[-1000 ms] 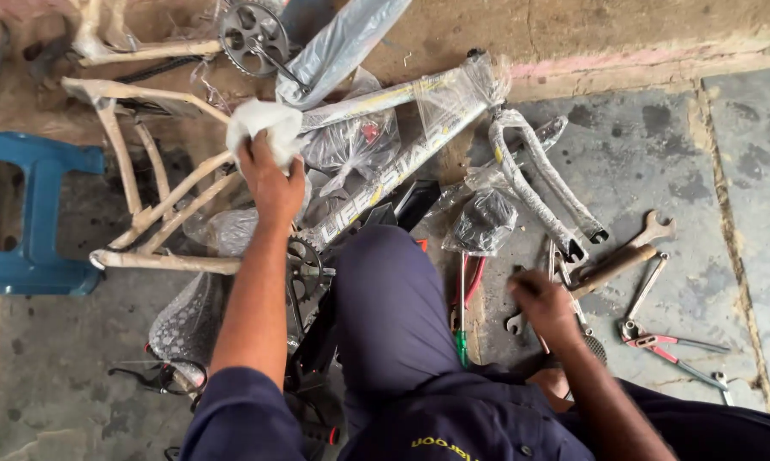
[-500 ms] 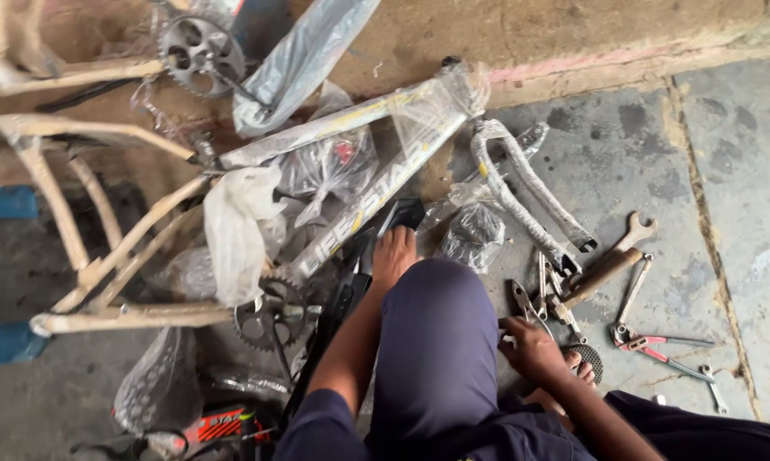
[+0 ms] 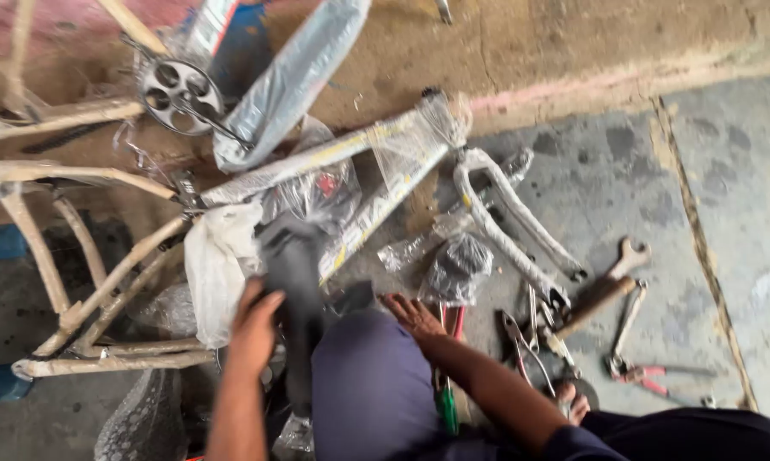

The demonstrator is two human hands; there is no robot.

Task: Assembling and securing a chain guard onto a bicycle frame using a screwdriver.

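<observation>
- Head view, now: left hand [image 3: 255,329] at 7 o'clock, fingers curled round a dark blurred part [image 3: 293,282] beside the white plastic bag [image 3: 217,269]; grip looks closed, but motion blur hides what the part is.
- A second ago this hand was up on the white wrap at the frame's seat end; half a second ago it was low by the knee. So it has left the frame and picked up the dark part.
- Right hand [image 3: 412,314] near 6 o'clock, open, palm down, fingers spread on the floor beside the knee [image 3: 372,384], just short of the black-wrapped bundle [image 3: 457,266]. Earlier it hovered over the tools at 4 o'clock; it has come inward, holding nothing.
- Wrapped bicycle frame [image 3: 351,183] lies centre to 10 o'clock, untouched now.
- Fork [image 3: 508,226] at 3 o'clock of the frame, pliers [image 3: 521,341] and spanner [image 3: 628,256] at 4 o'clock, chainring [image 3: 180,94] at 11 o'clock.
- Judgement: work has shifted from unwrapping to handling a loose part.
</observation>
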